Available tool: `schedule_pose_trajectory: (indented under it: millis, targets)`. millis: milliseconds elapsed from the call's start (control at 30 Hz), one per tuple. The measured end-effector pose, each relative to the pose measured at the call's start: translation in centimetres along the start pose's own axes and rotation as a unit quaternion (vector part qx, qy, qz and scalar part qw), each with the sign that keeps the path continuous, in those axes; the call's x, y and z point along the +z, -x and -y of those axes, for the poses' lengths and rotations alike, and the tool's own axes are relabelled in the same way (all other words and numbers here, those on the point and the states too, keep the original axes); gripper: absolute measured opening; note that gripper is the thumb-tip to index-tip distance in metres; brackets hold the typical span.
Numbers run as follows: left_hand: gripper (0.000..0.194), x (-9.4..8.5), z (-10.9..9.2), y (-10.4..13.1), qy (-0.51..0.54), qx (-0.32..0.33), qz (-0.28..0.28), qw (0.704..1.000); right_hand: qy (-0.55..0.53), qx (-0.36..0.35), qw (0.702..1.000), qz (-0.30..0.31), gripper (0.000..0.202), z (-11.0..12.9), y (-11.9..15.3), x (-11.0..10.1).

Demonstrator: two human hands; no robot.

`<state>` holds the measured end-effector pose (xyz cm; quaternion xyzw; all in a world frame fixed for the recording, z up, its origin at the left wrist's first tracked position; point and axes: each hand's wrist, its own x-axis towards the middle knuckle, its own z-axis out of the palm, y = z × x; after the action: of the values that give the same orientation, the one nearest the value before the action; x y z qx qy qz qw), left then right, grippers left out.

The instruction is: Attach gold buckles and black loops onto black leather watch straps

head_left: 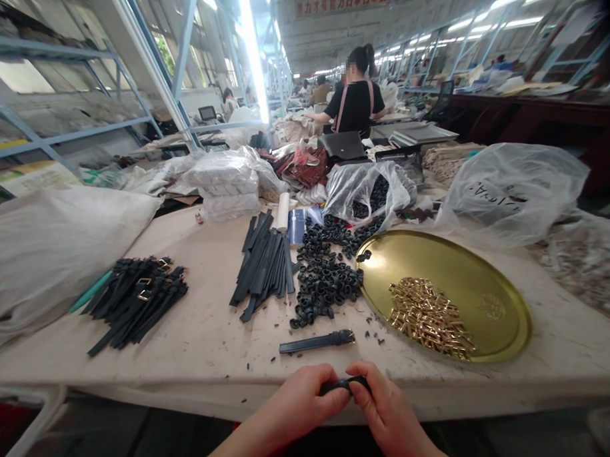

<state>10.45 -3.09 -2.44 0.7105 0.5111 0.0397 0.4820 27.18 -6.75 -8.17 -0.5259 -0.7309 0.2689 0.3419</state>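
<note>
At the table's front edge, my left hand and my right hand pinch a short black strap between thumbs and fingers. Most of the strap is covered by my fingers, so I cannot tell whether a buckle is on it. Just beyond my hands lies one black strap with a gold buckle. Farther back are a heap of small black loops and a stack of plain black strips. Gold buckles are piled on a round golden tray to the right.
On the left lies a bundle of buckled black straps beside a large white sack. Clear plastic bags stand along the back and right. Dark scraps dot the cloth-covered table. A person stands farther off.
</note>
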Motion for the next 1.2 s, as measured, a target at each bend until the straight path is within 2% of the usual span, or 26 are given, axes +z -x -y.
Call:
schedule_pose_trajectory:
  millis: [133, 233, 367, 433, 600, 767, 867, 967, 1033, 1100, 1133, 1167, 1200]
  targets:
    - [0.029, 0.8, -0.1, -0.1, -0.063, 0.024, -0.020, 0.997, 0.005, -0.017, 0.999, -0.029, 0.015, 0.3, 0.0, -0.1]
    - [0.029, 1.2, -0.1, -0.1, -0.095, 0.030, -0.049, 0.994, -0.007, -0.007, 1.000, -0.024, 0.015, 0.5, 0.1, 0.1]
    - [0.027, 1.2, -0.1, -0.2, -0.099, 0.050, -0.026, 0.994, -0.044, 0.024, 0.999, 0.012, 0.020, 0.5, 0.1, 0.4]
    - [0.028, 1.1, -0.1, -0.6, -0.115, 0.058, -0.029, 0.991, -0.037, 0.046, 0.998, 0.011, 0.024, 0.4, -0.3, 0.5]
    - [0.028, 0.0, 0.1, -2.9, -0.227, 0.065, -0.093, 0.967, 0.075, 0.046, 0.996, 0.005, 0.027, -0.7, -3.2, 0.1]
    - [0.023, -0.9, 1.1, -4.5, -0.336, 0.078, -0.154, 0.926, 0.240, 0.024, 0.970, -0.016, 0.027, -2.4, -5.8, 0.4]
    - [0.015, -0.1, 1.4, -4.7, -0.359, 0.083, -0.151, 0.917, 0.259, 0.017, 0.965, -0.032, 0.029, -2.9, -6.1, 1.3]
    - [0.016, 0.3, 2.0, -4.2, -0.371, 0.085, -0.149, 0.913, 0.243, -0.014, 0.969, -0.043, 0.031, -3.4, -5.5, 2.0]
    - [0.017, -1.0, 3.4, -3.1, -0.369, 0.063, -0.163, 0.913, 0.218, -0.058, 0.972, -0.059, 0.037, -4.1, -4.9, 2.1]
    - [0.021, -3.8, 6.0, -1.3, -0.367, 0.002, -0.212, 0.905, 0.206, -0.095, 0.970, -0.087, 0.041, -5.2, -4.4, 2.1]
    - [0.027, -5.7, 7.7, -0.2, -0.370, -0.037, -0.250, 0.894, 0.204, -0.112, 0.968, -0.094, 0.040, -5.7, -4.2, 2.1]
    - [0.030, -7.7, 9.5, 0.8, -0.380, -0.088, -0.309, 0.868, 0.203, -0.124, 0.966, -0.096, 0.038, -6.3, -4.1, 2.1]
    - [0.034, -9.7, 11.3, 1.9, -0.387, -0.121, -0.342, 0.848, 0.206, -0.133, 0.965, -0.092, 0.036, -6.8, -4.1, 2.2]
